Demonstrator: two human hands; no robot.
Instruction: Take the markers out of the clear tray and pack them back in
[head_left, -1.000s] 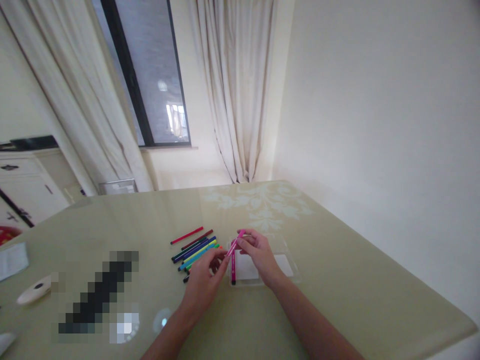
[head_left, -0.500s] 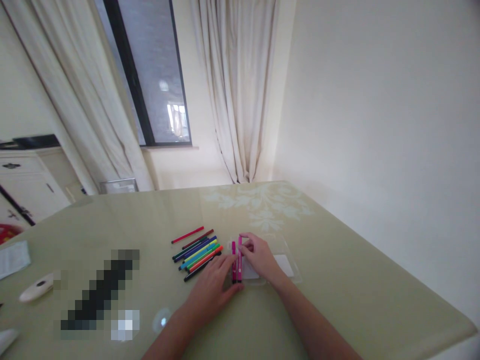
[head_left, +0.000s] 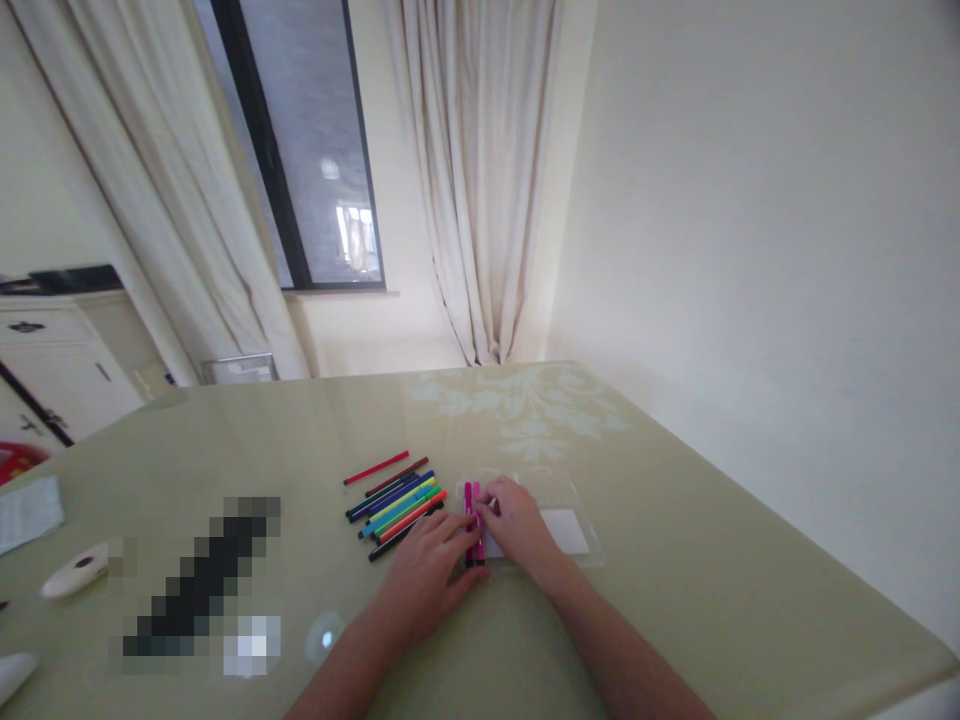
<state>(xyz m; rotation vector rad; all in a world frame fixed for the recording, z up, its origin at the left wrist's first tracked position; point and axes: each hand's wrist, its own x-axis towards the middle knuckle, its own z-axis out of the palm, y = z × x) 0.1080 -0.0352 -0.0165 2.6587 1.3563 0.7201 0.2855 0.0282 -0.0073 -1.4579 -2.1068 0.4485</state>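
Two felt-tip pens lie side by side at the left end of a clear plastic case (head_left: 596,545): a dark pink pen (head_left: 469,492) and a lighter pink pen (head_left: 477,489). My left hand (head_left: 427,560) lies flat with fingers spread, its fingertips on the two pens and its thumb by their black lower ends. From the right, my right hand (head_left: 516,522) has its fingers closed in a pinch at the lighter pink pen. Its fingers partly cover that pen. Under my right wrist, a white card (head_left: 568,532) shows in the case.
Left of my hands lies a loose row of several coloured pens (head_left: 397,505), with a red pen (head_left: 376,468) at its far side. A white oval object (head_left: 75,572) and a pale paper (head_left: 30,515) are farther left. The table edge (head_left: 750,510) slants along the right wall.
The lighter pink pen has gone lower and nearer the dark pink one, their ends now about level. My right fingers have moved down from its top end. My left hand has barely moved.
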